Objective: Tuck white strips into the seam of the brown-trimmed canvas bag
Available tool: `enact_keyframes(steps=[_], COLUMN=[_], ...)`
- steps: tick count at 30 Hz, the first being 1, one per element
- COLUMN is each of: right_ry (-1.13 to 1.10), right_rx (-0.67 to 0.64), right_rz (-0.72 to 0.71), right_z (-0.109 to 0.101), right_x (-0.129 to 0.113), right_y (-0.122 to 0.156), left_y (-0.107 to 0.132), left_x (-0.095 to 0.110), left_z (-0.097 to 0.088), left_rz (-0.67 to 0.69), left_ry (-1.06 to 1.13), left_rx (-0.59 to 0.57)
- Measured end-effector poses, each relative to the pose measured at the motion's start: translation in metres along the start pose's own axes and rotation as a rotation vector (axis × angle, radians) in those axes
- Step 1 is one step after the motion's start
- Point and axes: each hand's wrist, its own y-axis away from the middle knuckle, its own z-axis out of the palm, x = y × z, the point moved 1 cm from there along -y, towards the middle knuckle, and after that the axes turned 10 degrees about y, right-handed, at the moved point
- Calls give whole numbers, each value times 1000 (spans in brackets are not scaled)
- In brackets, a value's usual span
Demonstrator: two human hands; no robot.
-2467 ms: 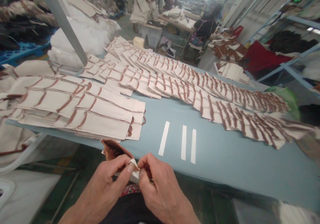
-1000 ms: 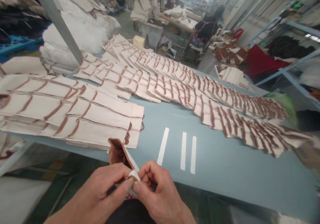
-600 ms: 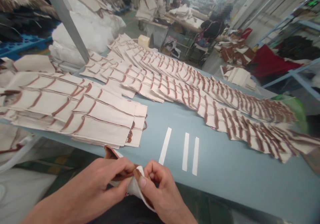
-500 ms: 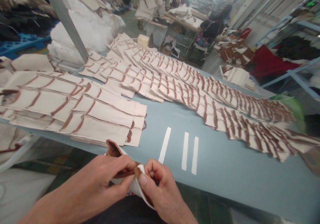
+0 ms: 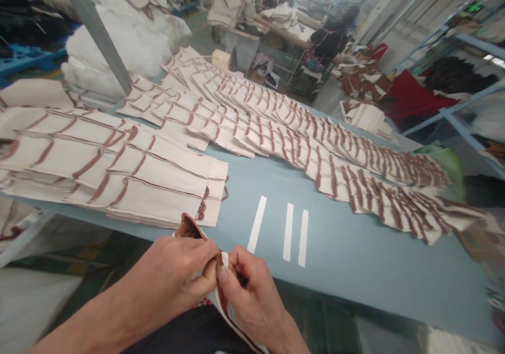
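My left hand (image 5: 179, 270) is closed in a pinch on a cream fabric piece with brown lining (image 5: 192, 229), whose brown corner sticks up past the knuckles. Close beside it, my right hand (image 5: 252, 288) grips the same piece's edge between thumb and fingers, a bit of white showing at the thumb tip. The fabric hangs down between both hands over my lap, at the table's near edge. Part of it is hidden behind my fingers. Three white strips (image 5: 258, 223) lie on the blue table (image 5: 335, 249) beyond my right hand.
To the left lies a stack of cream panels with brown trim (image 5: 165, 180). Long overlapping rows of similar panels (image 5: 272, 133) run across the table's far side. A grey post (image 5: 100, 33) rises at the back left. A person (image 5: 331, 38) sits in the background.
Both hands have drawn closer together, and the fabric's brown corner has shifted right. More of its edge hangs below my right hand. The whole view has moved slightly.
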Motion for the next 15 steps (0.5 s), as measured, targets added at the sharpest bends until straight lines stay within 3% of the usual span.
enact_keyframes(steps=[3,9,12,15], right_ry=[8,-83,-149,-139], right_rx=[3,-116,-167,-183], right_rz=[8,-23,-47,-44], right_z=[2,0,-1,1], right_x=[6,16,15,10], right_y=[1,3,4,7], left_y=[2,27,44,54], left_x=[-1,-4,-1,6], left_z=[4,21,28,26], left_rz=[-40,-595,-655,-658], left_ry=[75,815,1023,948], left_rx=[51,12,36,57])
